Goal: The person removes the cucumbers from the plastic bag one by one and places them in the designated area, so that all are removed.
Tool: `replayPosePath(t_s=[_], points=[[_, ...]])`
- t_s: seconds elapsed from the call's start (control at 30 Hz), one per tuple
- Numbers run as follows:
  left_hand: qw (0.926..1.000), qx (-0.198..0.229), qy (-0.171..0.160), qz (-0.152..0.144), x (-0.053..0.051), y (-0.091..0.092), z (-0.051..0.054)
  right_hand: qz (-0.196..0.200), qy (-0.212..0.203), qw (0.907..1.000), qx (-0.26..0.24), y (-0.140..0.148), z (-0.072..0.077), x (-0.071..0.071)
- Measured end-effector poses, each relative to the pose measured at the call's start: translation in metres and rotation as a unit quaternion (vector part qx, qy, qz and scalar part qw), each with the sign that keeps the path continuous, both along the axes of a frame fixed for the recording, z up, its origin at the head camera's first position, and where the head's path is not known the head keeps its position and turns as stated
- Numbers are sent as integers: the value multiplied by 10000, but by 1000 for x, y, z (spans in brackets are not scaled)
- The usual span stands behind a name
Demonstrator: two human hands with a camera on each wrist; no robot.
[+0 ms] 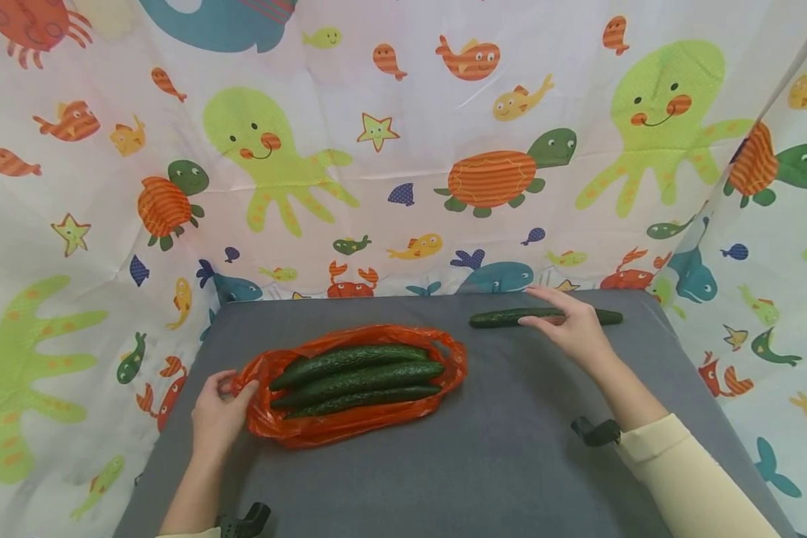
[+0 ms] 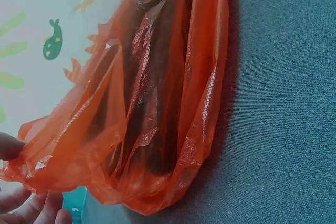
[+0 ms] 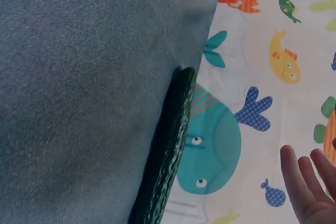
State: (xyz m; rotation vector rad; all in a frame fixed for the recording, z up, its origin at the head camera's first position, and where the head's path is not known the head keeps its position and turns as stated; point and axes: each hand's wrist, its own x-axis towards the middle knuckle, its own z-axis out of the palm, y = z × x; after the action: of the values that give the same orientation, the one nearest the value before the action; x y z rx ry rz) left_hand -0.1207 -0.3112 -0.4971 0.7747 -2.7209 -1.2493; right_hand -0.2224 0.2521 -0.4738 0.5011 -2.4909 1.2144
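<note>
An orange plastic bag (image 1: 336, 435) lies on the grey table with its mouth spread and three long dark green cucumbers (image 1: 359, 379) side by side in it. My left hand (image 1: 218, 415) pinches the bag's left end between thumb and fingers; in the left wrist view the thin film (image 2: 202, 140) bunches there. A single cucumber (image 1: 501, 318) rests near the table's back edge, right of the bag. Over it hovers my right hand (image 1: 574, 329), thumb and fingers apart and nothing held. In the right wrist view, a gap shows between the fingers (image 3: 302, 179) and the cucumber (image 3: 170, 150).
A white curtain (image 1: 376, 179) printed with sea animals hangs behind the table and along both sides. The grey tabletop (image 1: 444, 478) stretches in front of the bag and the single cucumber. A dark wrist mount (image 1: 595, 432) sits at my right wrist.
</note>
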Motion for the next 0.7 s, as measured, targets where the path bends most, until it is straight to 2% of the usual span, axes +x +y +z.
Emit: replayPosePath(t_s=[0.13, 0.37, 0.6, 0.7], points=[[9998, 74, -119, 147, 2, 1, -1, 110, -183, 9995, -227, -9, 0, 2], [9998, -90, -34, 169, 3, 2, -3, 358, -378, 9977, -439, -38, 2, 9], [9996, -48, -156, 219, 4, 3, 0, 608, -541, 9944, -670, -76, 25, 27], [9996, -72, -146, 247, 5, 4, 1, 759, -613, 9922, -770, -87, 26, 31]])
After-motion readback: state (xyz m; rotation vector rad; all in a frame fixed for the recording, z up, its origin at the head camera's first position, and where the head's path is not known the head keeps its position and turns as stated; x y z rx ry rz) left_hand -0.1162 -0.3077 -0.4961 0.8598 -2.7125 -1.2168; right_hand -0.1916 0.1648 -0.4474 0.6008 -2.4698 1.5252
